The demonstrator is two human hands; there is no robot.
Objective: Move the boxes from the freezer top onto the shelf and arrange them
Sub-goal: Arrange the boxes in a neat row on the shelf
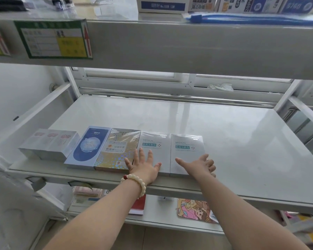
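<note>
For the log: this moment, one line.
left hand spread across gold box, left white box | right hand rests on right white box

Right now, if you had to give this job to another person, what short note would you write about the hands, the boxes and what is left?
Left grip: open, flat on the left white box, one finger over the gold box.
Right grip: on the right white box, fingers bent at its right edge; a hold cannot be told.
Done: five boxes lie in a row at the front of the shelf, with the pale box and blue box leftmost.
Left: square the row. The freezer top is out of view.
</note>
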